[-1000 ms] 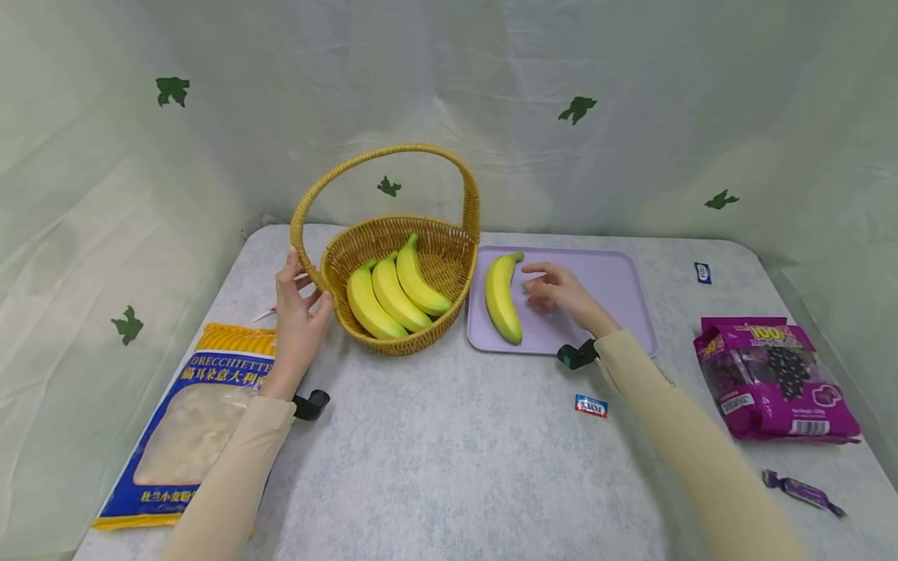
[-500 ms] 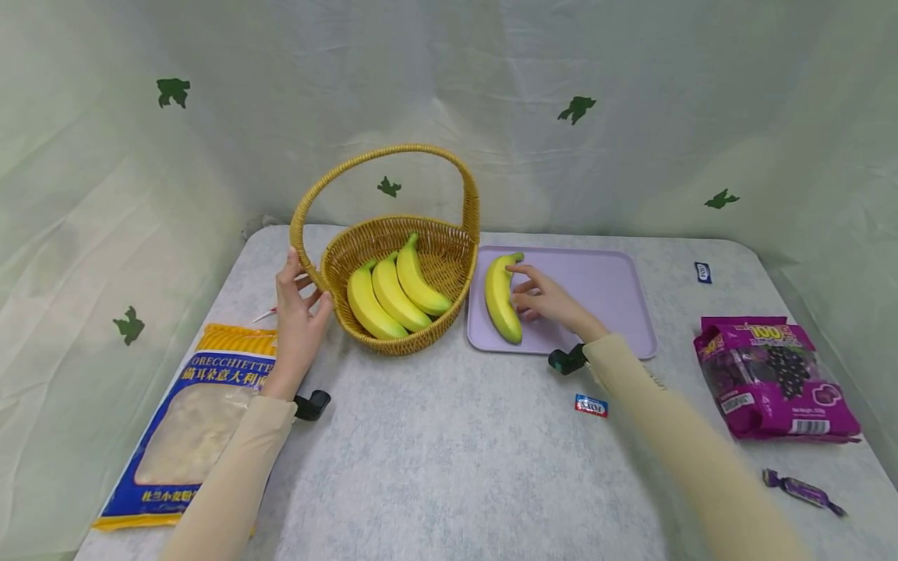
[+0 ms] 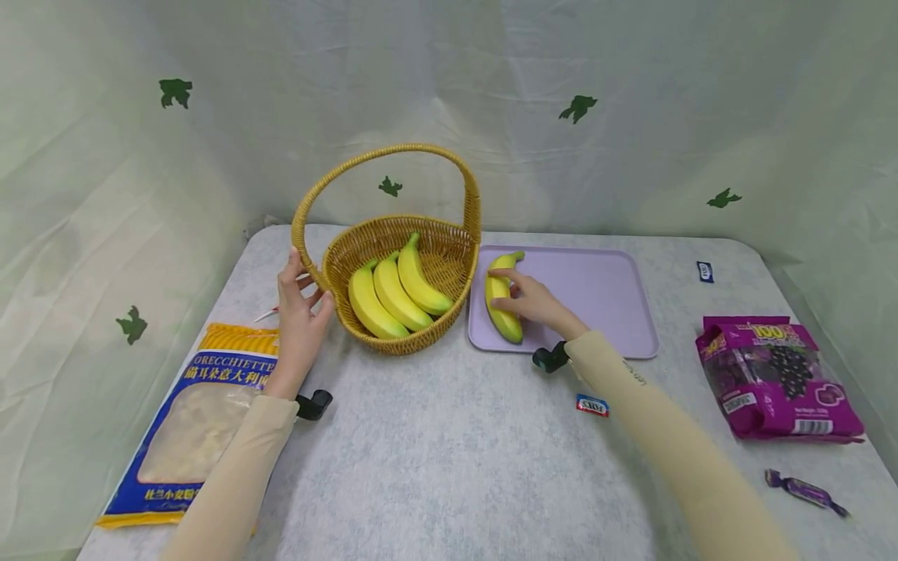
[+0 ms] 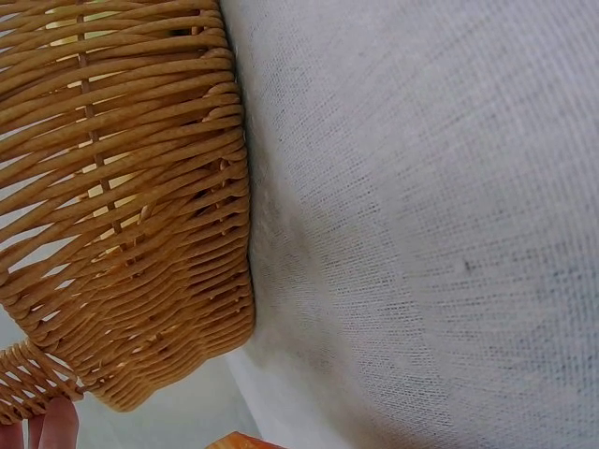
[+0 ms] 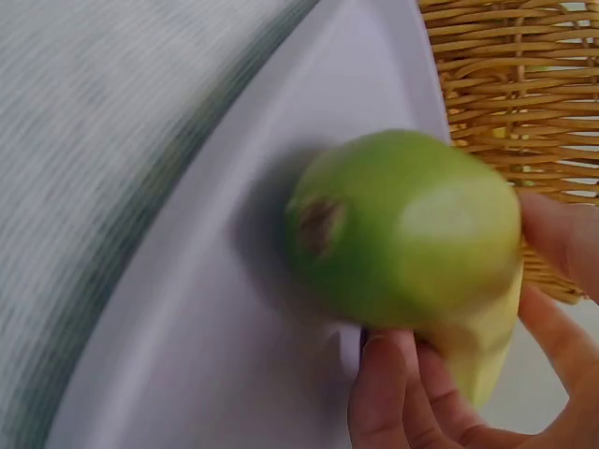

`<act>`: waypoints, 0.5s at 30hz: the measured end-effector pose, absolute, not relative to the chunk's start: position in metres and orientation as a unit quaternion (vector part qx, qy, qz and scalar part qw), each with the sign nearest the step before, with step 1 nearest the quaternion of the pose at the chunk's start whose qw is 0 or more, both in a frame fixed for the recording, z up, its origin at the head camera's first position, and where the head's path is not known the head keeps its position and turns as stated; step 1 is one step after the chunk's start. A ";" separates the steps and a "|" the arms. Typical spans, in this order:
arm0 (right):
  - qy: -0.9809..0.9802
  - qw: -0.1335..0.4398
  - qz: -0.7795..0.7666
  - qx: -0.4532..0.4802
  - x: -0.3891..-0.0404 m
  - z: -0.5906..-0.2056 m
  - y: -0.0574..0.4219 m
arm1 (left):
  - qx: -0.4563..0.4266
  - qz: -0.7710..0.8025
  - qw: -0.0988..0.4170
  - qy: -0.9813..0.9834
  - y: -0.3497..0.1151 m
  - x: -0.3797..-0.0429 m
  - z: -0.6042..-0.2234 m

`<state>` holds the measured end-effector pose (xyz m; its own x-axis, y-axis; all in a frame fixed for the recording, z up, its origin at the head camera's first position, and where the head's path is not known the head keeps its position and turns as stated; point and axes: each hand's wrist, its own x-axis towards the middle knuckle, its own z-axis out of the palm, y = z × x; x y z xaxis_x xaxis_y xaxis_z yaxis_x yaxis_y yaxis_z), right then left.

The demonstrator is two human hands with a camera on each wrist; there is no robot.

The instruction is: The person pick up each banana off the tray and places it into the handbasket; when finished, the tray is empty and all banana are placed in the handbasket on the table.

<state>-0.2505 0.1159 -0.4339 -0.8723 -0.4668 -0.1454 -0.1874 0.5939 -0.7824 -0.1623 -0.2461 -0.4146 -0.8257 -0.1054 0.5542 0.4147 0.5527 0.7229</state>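
Note:
A wicker basket (image 3: 393, 346) with a tall arched handle stands at centre left, several yellow bananas (image 3: 376, 305) inside it. My left hand (image 3: 302, 323) grips its left side where the handle meets the rim; the left wrist view shows fingertips (image 4: 58, 426) against the weave. To the basket's right is a lilac tray (image 3: 596, 280), carrying one banana (image 3: 497, 289) near its left edge. My right hand (image 3: 535, 302) has thumb and fingers on both sides of this banana, pinching it around the middle. Its green end faces the right wrist camera.
A blue and yellow pasta bag (image 3: 196, 432) lies left, under the left forearm. Right of the tray are a purple grape candy bag (image 3: 779, 382) and a purple wrapped candy (image 3: 807, 492). Small wrapped sweets (image 3: 592, 405) lie before and beyond the tray. A pale curtain stands behind.
My right hand has moved left across the tray and closed its fingers on the banana there. My left hand stays on the basket, which has not moved.

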 end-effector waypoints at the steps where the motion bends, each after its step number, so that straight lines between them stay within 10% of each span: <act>1: 0.877 0.171 -0.410 -0.182 -0.250 -0.434 0.115 | -0.092 -0.464 0.279 -0.836 -0.246 -0.162 -0.415; 15: 0.825 0.176 -0.519 -0.141 -0.240 -0.419 0.129 | -0.089 -0.467 0.285 -0.833 -0.244 -0.162 -0.414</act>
<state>-0.2402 0.1288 -0.4192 -0.8984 -0.4154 -0.1427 -0.0511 0.4215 -0.9054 -0.1621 -0.2439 -0.4139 -0.8224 -0.1184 0.5564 0.4131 0.5480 0.7273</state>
